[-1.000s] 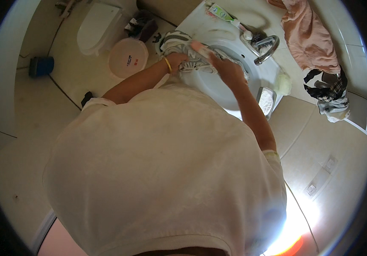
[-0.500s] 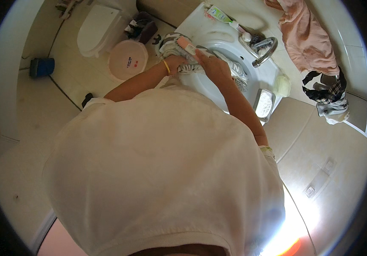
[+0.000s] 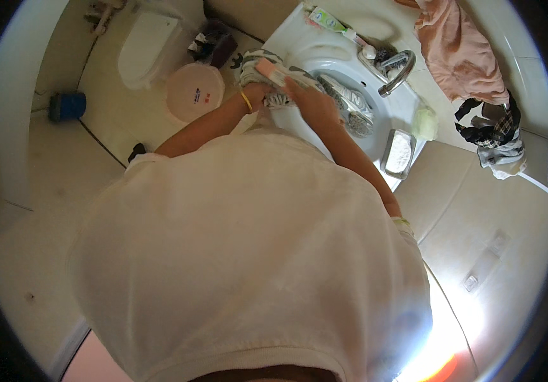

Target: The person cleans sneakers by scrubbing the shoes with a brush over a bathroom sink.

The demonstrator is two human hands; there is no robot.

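Note:
A grey-and-white sneaker (image 3: 250, 69) is held over the left rim of the white washbasin (image 3: 381, 137). My left hand (image 3: 257, 95), with a yellow band at the wrist, is closed on its near side, the fingers partly hidden. A pink scrub brush (image 3: 266, 67) lies against the top of this shoe, and my right hand (image 3: 312, 105) grips the brush by its near end. A second grey-and-white sneaker (image 3: 349, 102) rests in the bowl, just beyond my right forearm.
Behind the bowl curves a chrome faucet (image 3: 402, 73); a green-and-white tube (image 3: 326, 19) lies at the back. A soap dish (image 3: 399, 155) and a pale green sponge-like puff (image 3: 424, 124) sit right. Left are a pink basin (image 3: 185, 95) and a toilet (image 3: 150, 48). Pink cloth (image 3: 465, 57) hangs right.
My right hand and the brush have shifted slightly left and toward me over the held sneaker. More of the sneaker in the bowl shows. The whole view has moved a little.

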